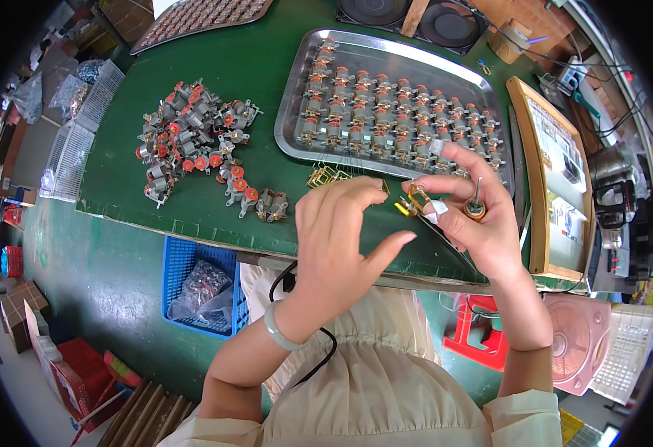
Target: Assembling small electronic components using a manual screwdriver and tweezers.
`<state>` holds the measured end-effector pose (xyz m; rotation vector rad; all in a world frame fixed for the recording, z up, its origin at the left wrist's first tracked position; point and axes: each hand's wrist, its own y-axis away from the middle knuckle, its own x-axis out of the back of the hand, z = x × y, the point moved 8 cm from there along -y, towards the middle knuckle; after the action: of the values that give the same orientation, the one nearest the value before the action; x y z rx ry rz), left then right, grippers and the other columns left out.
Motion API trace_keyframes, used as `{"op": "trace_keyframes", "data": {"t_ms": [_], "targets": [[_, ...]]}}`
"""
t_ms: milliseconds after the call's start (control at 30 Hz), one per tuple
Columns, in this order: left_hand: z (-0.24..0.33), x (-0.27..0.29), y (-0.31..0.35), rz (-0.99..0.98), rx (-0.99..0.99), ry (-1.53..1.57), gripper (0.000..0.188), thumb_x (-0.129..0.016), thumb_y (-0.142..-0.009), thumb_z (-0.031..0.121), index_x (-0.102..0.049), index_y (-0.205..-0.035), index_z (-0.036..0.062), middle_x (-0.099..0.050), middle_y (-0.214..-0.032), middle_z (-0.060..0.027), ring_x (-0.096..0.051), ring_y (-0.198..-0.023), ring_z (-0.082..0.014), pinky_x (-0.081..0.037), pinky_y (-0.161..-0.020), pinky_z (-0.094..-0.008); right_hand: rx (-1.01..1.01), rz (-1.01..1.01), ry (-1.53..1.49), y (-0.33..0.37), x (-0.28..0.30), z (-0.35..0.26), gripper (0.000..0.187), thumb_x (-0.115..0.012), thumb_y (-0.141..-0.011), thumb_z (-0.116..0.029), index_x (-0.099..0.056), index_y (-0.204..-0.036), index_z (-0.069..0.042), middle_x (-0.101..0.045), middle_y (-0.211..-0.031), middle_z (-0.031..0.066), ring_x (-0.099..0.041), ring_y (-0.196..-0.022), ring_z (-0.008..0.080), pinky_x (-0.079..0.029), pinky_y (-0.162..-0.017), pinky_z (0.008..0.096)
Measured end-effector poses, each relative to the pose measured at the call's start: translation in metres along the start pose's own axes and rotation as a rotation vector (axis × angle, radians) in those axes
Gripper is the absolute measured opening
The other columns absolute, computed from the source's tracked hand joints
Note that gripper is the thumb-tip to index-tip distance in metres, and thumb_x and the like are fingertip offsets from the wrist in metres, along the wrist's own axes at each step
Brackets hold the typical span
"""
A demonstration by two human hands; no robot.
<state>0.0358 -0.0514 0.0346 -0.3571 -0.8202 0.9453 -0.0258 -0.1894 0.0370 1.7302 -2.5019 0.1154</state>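
Bordering right hand [486,223]: tray [393,58], wooden frame [533,167]

Place: workshop, looks like small-parts assembly | my tabletop [259,56]: green, edge chipped | on it: loose heap of small metal parts [192,123], similar ones lined up in rows on a metal tray [430,68] | around me: blue plastic crate [183,252] with bagged stuff, white crates [71,160] left, green floor [110,264], pink fan [576,339]
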Motion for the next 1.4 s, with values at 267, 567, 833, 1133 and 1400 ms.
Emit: {"op": "trace_keyframes", "data": {"t_ms": [267,567,833,1133,1400], "targets": [[0.002,-0.007,0.002,0.109,-0.007,-0.054,0.037,-0.076,-0.064,0.016,-0.05,-0.09,0.0092,-0.06,-0.099,-0.004,-0.048,-0.095,-0.0219,-0.031,-0.084,-0.0361,-0.059,0.015,-0.136,0.005,-0.003,0.0,0.054,-0.055,-0.076,0.006,-0.033,-0.125,-0.002,-0.061,-0.101,0.0125,-0.05,-0.065,0.0023,-0.04,-0.054,0.0153],[-0.002,-0.007,0.004,0.13,0.017,0.095,0.027,-0.074,-0.067,0.016,-0.053,-0.084,0.0095,-0.064,-0.091,0.0004,-0.051,-0.083,-0.0167,-0.029,-0.079,-0.0337,-0.076,0.023,-0.169,0.006,-0.005,0.0,0.052,-0.054,-0.077,0.005,-0.033,-0.124,-0.001,-0.061,-0.102,0.0124,-0.047,-0.059,0.0013,-0.036,-0.047,0.0137],[0.003,-0.002,0.001,0.144,0.008,0.079,0.024,-0.072,-0.068,0.016,-0.055,-0.083,0.0095,-0.064,-0.088,0.0018,-0.052,-0.082,-0.0159,-0.029,-0.078,-0.0332,0.361,0.096,0.243,0.016,0.0,-0.016,0.058,-0.059,-0.075,0.007,-0.032,-0.126,-0.003,-0.061,-0.105,0.0113,-0.043,-0.059,-0.0004,-0.032,-0.048,0.0142],[0.006,-0.001,0.0,0.15,-0.005,0.048,0.024,-0.072,-0.068,0.015,-0.056,-0.084,0.0094,-0.064,-0.089,0.0021,-0.052,-0.081,-0.0155,-0.029,-0.078,-0.0333,0.221,0.091,-0.107,0.013,0.004,-0.006,0.06,-0.059,-0.078,0.003,-0.029,-0.13,-0.003,-0.062,-0.105,0.0134,-0.049,-0.067,0.0009,-0.036,-0.056,0.0148],[0.012,0.001,-0.002,0.139,-0.037,0.014,0.032,-0.075,-0.065,0.01,-0.052,-0.087,0.0093,-0.065,-0.09,-0.0012,-0.054,-0.081,-0.0161,-0.032,-0.078,-0.031,0.282,0.12,-0.042,0.014,0.005,-0.009,0.059,-0.061,-0.079,0.001,-0.029,-0.13,-0.003,-0.062,-0.104,0.0139,-0.051,-0.068,0.0021,-0.038,-0.059,0.0154]]}}
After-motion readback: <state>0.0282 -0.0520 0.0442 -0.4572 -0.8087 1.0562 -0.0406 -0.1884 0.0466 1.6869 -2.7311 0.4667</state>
